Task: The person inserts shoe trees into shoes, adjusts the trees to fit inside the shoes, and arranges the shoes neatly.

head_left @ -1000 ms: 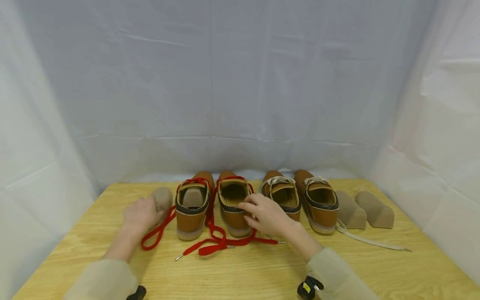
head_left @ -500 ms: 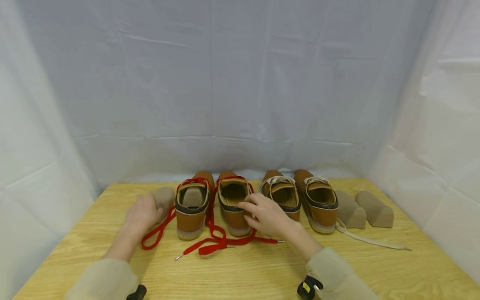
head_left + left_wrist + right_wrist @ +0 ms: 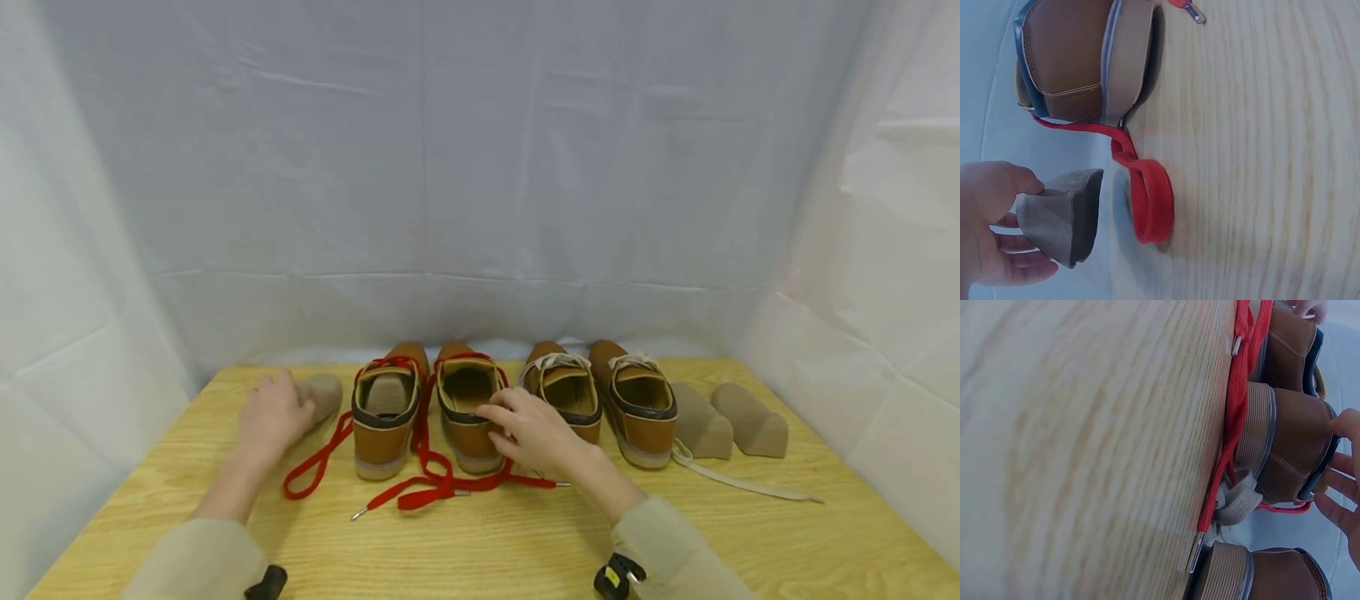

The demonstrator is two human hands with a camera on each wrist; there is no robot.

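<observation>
My left hand (image 3: 273, 417) grips a grey-beige moulded shoe insert (image 3: 1060, 212) at the left of the table. In the left wrist view the thumb lies on one side and fingers curl beneath; its open hollow end faces the camera. Right of it stands a brown shoe (image 3: 381, 446) with red laces, a similar insert (image 3: 387, 395) inside. My right hand (image 3: 534, 429) is at the heel collar of the second red-laced shoe (image 3: 467, 437), its fingers loosely bent. The right wrist view shows the thumb and fingertips touching or just beside the collar (image 3: 1324, 453).
Two brown shoes with cream laces stand to the right: one (image 3: 558, 375) partly behind my right hand, the other (image 3: 647, 433) beside two inserts (image 3: 750, 421). Red laces (image 3: 435, 496) trail across the wooden table (image 3: 450, 558). A cream lace (image 3: 750, 487) lies at right.
My left hand first shifts slightly right, then back left, with the insert. The right hand stays at the shoe heel.
</observation>
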